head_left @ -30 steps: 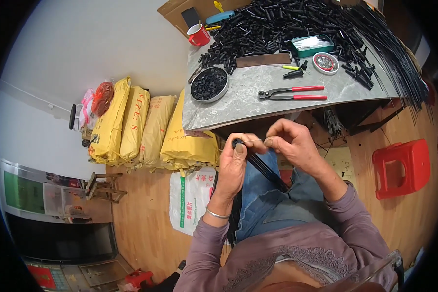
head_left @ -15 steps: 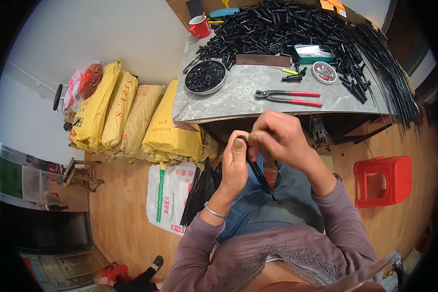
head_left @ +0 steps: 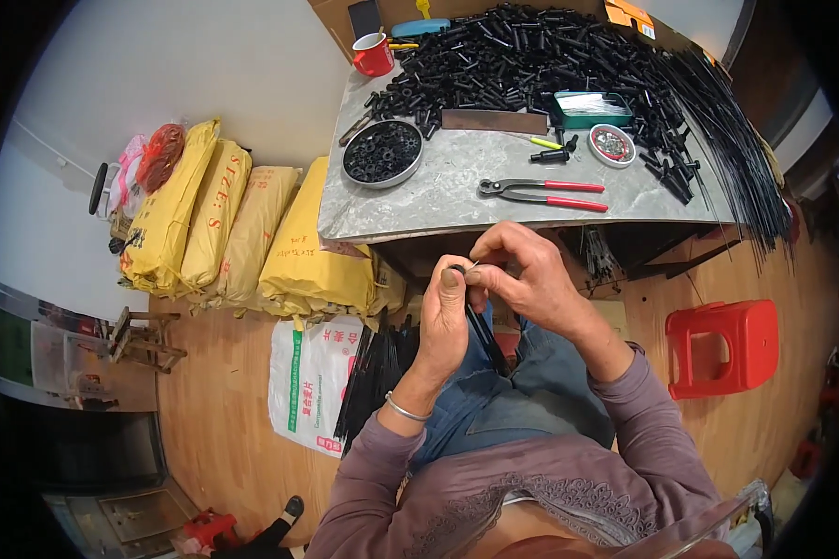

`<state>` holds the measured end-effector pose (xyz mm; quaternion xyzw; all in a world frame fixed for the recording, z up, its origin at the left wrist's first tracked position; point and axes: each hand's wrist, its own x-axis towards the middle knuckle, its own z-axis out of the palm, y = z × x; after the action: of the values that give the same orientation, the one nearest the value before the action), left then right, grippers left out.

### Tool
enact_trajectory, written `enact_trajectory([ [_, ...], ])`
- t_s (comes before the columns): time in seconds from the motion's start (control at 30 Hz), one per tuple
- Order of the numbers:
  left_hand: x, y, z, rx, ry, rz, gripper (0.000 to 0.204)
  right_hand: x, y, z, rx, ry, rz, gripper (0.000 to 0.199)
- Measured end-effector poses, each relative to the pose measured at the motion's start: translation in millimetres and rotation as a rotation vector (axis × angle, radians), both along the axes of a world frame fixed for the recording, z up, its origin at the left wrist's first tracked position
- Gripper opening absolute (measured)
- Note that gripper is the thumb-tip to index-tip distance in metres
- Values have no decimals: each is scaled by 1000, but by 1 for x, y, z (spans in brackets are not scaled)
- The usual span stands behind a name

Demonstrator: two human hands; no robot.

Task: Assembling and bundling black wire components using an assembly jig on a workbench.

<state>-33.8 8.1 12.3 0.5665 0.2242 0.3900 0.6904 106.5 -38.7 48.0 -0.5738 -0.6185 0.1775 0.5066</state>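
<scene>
Low over my lap, just in front of the table edge, my left hand (head_left: 446, 321) is closed round a slim black rod (head_left: 481, 334). Its thumb lies against the rod's upper end, and the rod slants down between my knees. Close beside that end, my right hand (head_left: 533, 284) pinches with thumb and forefinger. A thin pale sliver shows at those fingertips, too small to name. Nearest on the table are end-cutting pincers (head_left: 576, 185) with red handles. Left of them stands a round dish (head_left: 414, 173) of black ring-shaped parts.
A heap of black plastic parts (head_left: 513, 56) covers the table's back, with long black rods (head_left: 732, 140) at right. A green tray (head_left: 597, 119), small white bowl (head_left: 629, 160) and red mug (head_left: 375, 63) stand there. Yellow sacks (head_left: 308, 270) lean left; a red stool (head_left: 760, 345) stands right.
My right fingers have shifted slightly at the rod's upper end, and a thin pale sliver now shows there. My left hand keeps its hold. The whole view has shifted a little.
</scene>
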Motion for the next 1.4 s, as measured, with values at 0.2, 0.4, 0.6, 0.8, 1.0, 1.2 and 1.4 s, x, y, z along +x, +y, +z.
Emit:
enact_trajectory([
  [0.2, 2, 1, -2, -35, -12, -34, 43, -9, -5, -2, -271, 550, 40, 14],
  [0.4, 8, 2, -3, -27, 2, -36, 46, -4, -14, -5, 82, 7, -186, 7],
  [0.6, 11, -4, 3, -11, 10, -63, 46, 17, 6, 0, 25, -120, -111, 12],
  [0.8, 15, -4, 0, 41, -48, -68, 47, 27, 1, -32, -355, 775, 284, 19],
  [1.0, 5, 4, 0, -96, -103, -48, 50, 109, 29, -43, -72, -647, -422, 18],
  [1.2, 4, 10, -1, -168, -92, 84, 62, 135, 36, -61, 47, -792, -328, 22],
  [1.4, -5, 16, -3, -163, -19, 362, 60, 70, 1, -3, -573, 303, -68, 18],
])
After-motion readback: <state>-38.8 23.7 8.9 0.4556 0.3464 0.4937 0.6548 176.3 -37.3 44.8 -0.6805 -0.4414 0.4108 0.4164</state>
